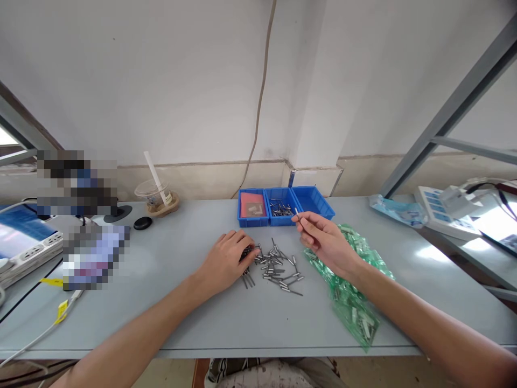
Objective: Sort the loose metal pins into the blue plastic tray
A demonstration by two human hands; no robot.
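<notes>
A scatter of several small metal pins [278,267] lies on the grey table [161,302] in front of me. My left hand [228,258] rests palm down at the left edge of the pile, fingers curled over a few pins. My right hand [323,240] is raised just above the table and pinches one thin pin [297,212] between thumb and forefinger, close to the middle blue bin [283,207], which holds more pins. A green plastic bag [351,285] of small parts lies under my right wrist.
Three blue bins stand in a row at the back; the left one [252,207] holds a red pad, the right one [313,200] looks bare. A plastic cup with a straw [155,194], a black puck [142,222], a power strip [28,253] and devices at the right [448,213] surround the work area.
</notes>
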